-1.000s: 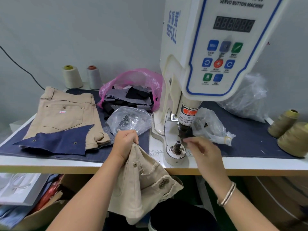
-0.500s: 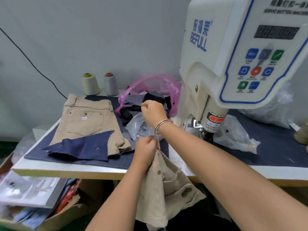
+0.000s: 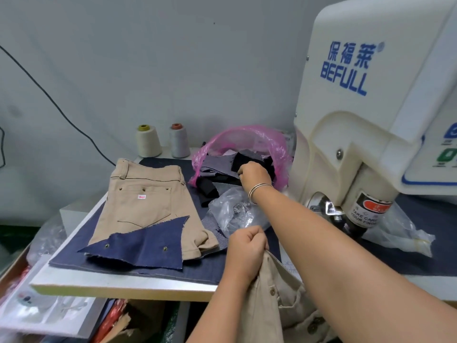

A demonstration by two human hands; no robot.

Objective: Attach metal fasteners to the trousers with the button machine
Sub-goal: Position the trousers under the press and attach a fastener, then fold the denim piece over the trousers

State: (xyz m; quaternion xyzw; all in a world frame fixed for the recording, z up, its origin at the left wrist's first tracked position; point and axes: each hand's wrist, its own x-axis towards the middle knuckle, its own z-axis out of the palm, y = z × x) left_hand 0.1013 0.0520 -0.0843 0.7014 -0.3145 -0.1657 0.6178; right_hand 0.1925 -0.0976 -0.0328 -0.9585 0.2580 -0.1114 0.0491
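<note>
Head view: left hand [image 3: 247,252] fist-grips tan trousers [image 3: 269,300] hanging off the table edge [image 3: 123,290].
Right hand [image 3: 253,175], fingers curled among scraps in pink bag [image 3: 247,139], grip unclear; button machine [image 3: 366,134] right; folded trousers [image 3: 148,201], clear bag [image 3: 232,214] crowd the top.

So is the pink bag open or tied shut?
Open: the pink bag gapes, fabric scraps showing, right hand reaching in.

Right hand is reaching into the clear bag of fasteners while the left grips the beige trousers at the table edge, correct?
Not quite. In the head view the right hand is at the pink bag of fabric scraps, past the clear bag of fasteners. The left hand does grip the beige trousers at the table edge.
</note>
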